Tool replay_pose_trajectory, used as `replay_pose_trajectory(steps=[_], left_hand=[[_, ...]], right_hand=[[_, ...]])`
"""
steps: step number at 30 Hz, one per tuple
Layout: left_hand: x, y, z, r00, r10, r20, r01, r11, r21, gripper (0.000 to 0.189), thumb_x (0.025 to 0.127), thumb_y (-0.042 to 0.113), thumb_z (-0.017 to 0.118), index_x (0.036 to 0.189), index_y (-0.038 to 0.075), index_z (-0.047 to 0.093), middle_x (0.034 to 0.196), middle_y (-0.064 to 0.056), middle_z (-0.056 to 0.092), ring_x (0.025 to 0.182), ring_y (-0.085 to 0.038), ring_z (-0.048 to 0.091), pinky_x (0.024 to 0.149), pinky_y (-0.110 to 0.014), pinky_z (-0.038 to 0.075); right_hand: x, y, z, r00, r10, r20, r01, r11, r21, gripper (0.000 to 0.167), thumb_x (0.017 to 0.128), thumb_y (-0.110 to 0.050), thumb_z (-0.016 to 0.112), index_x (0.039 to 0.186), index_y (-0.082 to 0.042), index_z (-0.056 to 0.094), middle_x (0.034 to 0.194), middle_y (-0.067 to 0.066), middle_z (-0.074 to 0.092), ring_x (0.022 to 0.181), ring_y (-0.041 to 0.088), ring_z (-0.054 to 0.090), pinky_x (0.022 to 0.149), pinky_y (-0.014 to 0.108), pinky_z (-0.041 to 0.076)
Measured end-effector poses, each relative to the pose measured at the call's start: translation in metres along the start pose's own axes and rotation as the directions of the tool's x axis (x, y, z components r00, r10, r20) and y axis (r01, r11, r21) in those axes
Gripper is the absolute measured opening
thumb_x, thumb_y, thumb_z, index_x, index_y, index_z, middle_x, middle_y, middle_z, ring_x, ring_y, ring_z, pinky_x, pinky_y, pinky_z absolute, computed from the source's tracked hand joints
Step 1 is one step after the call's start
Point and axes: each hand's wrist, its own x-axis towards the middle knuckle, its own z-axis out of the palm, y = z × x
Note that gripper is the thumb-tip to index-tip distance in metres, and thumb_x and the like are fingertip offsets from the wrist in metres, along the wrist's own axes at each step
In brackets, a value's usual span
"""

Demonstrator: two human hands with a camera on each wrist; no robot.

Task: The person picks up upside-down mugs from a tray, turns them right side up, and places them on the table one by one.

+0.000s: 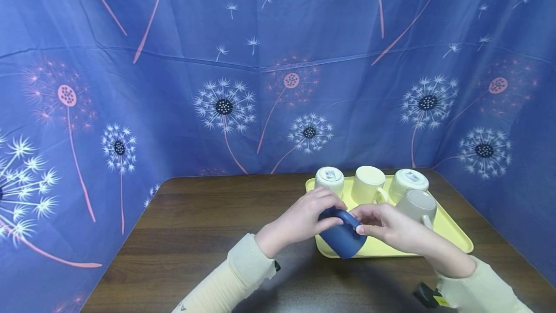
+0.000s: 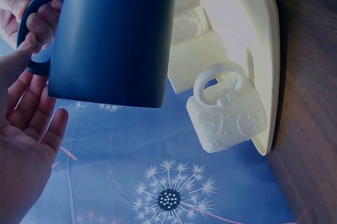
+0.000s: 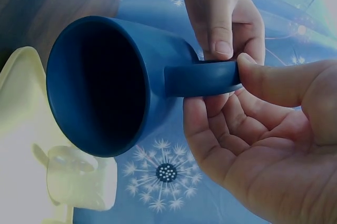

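A dark blue mug is held tilted over the front left edge of a yellow tray, its handle upward in the head view. My left hand pinches the mug's handle between thumb and fingers. My right hand holds the same handle from the other side, thumb on its outer face and fingers curled beneath. The right wrist view shows the mug's open mouth, dark inside. Seen from the left wrist, fingertips fill the handle loop of the blue mug.
Several pale mugs stand upside down on the tray: a white one at back left, a cream one in the middle, another white one at back right, a greyish one before it. A dandelion-patterned blue cloth hangs behind the brown table.
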Motion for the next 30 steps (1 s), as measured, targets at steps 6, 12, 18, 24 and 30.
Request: replay_pose_trajectory(steps=[6,12,18,24,30], left_hand=[[-0.002,-0.002,0.001,1.000,0.003,-0.019,-0.004,0.999,-0.051,0.016,0.085,0.016,0.070,0.098,0.011,0.064,0.094,0.004,0.062,0.094,-0.008,0.054,0.092,-0.014,0.039],[-0.006,0.002,0.001,0.999,-0.038,-0.016,0.038,0.999,-0.017,0.014,0.086,0.017,0.068,0.096,0.011,0.060,0.091,0.004,0.058,0.090,-0.008,0.051,0.088,-0.015,0.040],[-0.010,0.006,0.000,0.995,-0.098,-0.030,0.098,0.995,-0.013,0.014,0.085,0.018,0.068,0.094,0.012,0.059,0.087,0.005,0.055,0.087,-0.009,0.049,0.083,-0.017,0.040],[-0.014,0.005,0.001,0.991,-0.122,-0.062,0.121,0.992,-0.027,0.016,0.084,0.017,0.069,0.093,0.011,0.058,0.086,0.003,0.055,0.086,-0.009,0.049,0.081,-0.017,0.041],[-0.019,0.007,-0.002,0.982,-0.165,-0.094,0.162,0.986,-0.044,0.016,0.084,0.015,0.070,0.095,0.011,0.059,0.090,0.003,0.059,0.088,-0.009,0.051,0.083,-0.019,0.042]], right_hand=[[0.003,-0.002,0.000,1.000,0.004,0.007,-0.003,0.999,-0.045,0.020,0.094,-0.008,0.056,0.110,0.003,0.060,0.098,0.012,0.068,0.089,0.010,0.064,0.076,0.024,0.052],[0.005,-0.004,0.000,1.000,0.025,0.002,-0.025,0.998,-0.051,0.021,0.094,-0.012,0.057,0.109,0.001,0.062,0.098,0.010,0.069,0.088,0.009,0.065,0.075,0.024,0.052],[0.007,-0.004,0.000,0.997,0.075,-0.008,-0.075,0.997,-0.032,0.023,0.093,-0.014,0.059,0.110,0.000,0.063,0.099,0.008,0.069,0.087,0.010,0.065,0.076,0.024,0.053],[0.009,-0.005,0.005,0.991,0.118,-0.059,-0.119,0.993,-0.003,0.024,0.090,-0.016,0.063,0.109,-0.002,0.064,0.098,0.008,0.069,0.087,0.010,0.065,0.076,0.024,0.053],[0.010,-0.003,0.011,0.985,0.070,-0.157,-0.072,0.997,-0.007,0.021,0.089,-0.011,0.064,0.108,-0.004,0.065,0.097,0.007,0.069,0.086,0.008,0.064,0.075,0.024,0.053]])
